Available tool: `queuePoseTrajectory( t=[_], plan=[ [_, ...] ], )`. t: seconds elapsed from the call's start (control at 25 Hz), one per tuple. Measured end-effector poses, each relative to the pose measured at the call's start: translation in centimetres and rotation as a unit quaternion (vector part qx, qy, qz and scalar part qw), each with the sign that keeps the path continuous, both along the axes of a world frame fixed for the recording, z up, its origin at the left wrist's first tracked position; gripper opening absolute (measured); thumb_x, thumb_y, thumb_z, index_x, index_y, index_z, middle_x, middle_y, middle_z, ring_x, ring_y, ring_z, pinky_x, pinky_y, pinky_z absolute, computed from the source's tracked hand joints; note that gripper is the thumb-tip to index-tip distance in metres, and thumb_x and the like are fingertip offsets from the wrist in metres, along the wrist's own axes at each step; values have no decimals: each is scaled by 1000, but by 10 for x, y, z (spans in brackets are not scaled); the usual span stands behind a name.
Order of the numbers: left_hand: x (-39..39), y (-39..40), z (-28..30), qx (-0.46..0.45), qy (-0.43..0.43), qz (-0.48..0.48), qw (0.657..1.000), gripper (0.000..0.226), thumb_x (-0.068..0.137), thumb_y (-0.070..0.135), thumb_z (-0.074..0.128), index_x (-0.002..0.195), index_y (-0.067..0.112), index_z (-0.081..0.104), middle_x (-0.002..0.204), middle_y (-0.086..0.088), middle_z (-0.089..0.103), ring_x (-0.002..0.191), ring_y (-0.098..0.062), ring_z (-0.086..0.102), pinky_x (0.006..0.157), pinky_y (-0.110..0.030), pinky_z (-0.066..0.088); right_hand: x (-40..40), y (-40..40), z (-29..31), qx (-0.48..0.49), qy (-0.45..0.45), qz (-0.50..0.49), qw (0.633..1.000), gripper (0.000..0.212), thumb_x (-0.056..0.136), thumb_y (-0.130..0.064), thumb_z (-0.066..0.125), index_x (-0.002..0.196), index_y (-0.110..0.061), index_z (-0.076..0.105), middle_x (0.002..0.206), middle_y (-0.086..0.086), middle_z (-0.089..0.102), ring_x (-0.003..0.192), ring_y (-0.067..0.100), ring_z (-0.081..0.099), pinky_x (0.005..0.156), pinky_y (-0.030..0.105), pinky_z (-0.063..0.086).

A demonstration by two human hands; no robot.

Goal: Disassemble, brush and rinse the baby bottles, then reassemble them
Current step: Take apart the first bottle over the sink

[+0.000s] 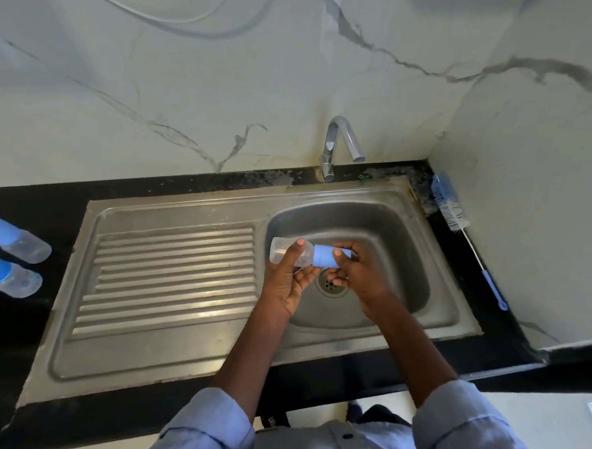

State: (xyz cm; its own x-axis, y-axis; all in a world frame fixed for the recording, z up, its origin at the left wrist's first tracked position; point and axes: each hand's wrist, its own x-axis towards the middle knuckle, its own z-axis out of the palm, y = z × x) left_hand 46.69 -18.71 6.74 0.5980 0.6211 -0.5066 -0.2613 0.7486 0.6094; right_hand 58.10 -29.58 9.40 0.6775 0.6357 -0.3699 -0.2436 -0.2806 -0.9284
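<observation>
Far left on the dark surface point(14, 329): two capped bottles point(14, 237) lying on their sides. Over the sink point(166, 324) basin, the left hand point(286, 278) grips the clear body of a third bottle point(293, 253), held sideways; right hand point(357, 277) fingers wrap its blue cap point(325, 255). Tap point(339, 147) behind. Bottle brush point(456, 219) along the right wall.

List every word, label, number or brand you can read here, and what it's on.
No text is readable.
Bottle held over the sink: the clear body shows no legible markings.
Nearer bottle on the left counter: a small print on its side, too blurred to read.
Dark item below the counter edge: faint white marks, too small to read.
</observation>
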Motion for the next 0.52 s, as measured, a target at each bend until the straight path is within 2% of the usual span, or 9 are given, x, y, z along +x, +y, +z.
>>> queuePoseTrajectory(
  t=[0.12,0.2,0.28,0.32,0.4,0.44,0.52],
  plan=[
    [11,-5,5,-7,3,2,1000,41,89,23,80,122,6,64,113,-20,74,105,-31,74,81,-40,63,18,-12,-2,14,-2,50,999,21,101,-16,64,122,-15,61,115,12,68,93,30,71,86,50,59],
    [18,-5,9,-5,7,-11,1000,47,88,25,80,127,5,63,121,-23,72,108,-32,73,87,-43,62,30,-13,4,-7,58,53,997,22,102,-33,63,122,-23,63,122,13,70,98,31,75,83,47,61],
    [26,-11,13,2,9,-29,1000,50,87,29,81,128,5,64,121,-23,72,108,-32,73,91,-44,61,39,-13,9,-39,120,45,991,43,98,-59,58,120,-22,65,108,14,76,88,31,78,73,40,64],
    [30,-14,15,9,16,-33,999,50,85,31,82,125,6,65,117,-22,73,104,-31,74,89,-43,62,43,-14,10,-53,121,42,990,51,96,-64,57,119,-20,66,96,12,78,80,30,78,67,37,63],
    [39,-21,17,16,39,-36,998,48,84,36,83,120,8,68,109,-20,74,95,-28,75,80,-38,63,54,-16,7,-47,117,33,991,51,98,-58,59,120,-13,66,80,11,76,71,26,76,61,34,61],
    [43,-24,19,13,46,-32,998,48,85,38,82,119,8,68,108,-20,74,93,-28,75,75,-37,63,59,-18,6,-27,129,35,991,46,100,-52,60,119,-10,65,82,13,75,73,27,76,64,35,62],
    [48,-22,22,-7,46,-2,999,50,86,40,80,120,6,66,109,-22,75,91,-30,76,69,-36,63,69,-24,2,28,149,53,987,29,101,-34,64,119,-11,64,99,18,74,86,30,76,78,40,64]
  ],
)
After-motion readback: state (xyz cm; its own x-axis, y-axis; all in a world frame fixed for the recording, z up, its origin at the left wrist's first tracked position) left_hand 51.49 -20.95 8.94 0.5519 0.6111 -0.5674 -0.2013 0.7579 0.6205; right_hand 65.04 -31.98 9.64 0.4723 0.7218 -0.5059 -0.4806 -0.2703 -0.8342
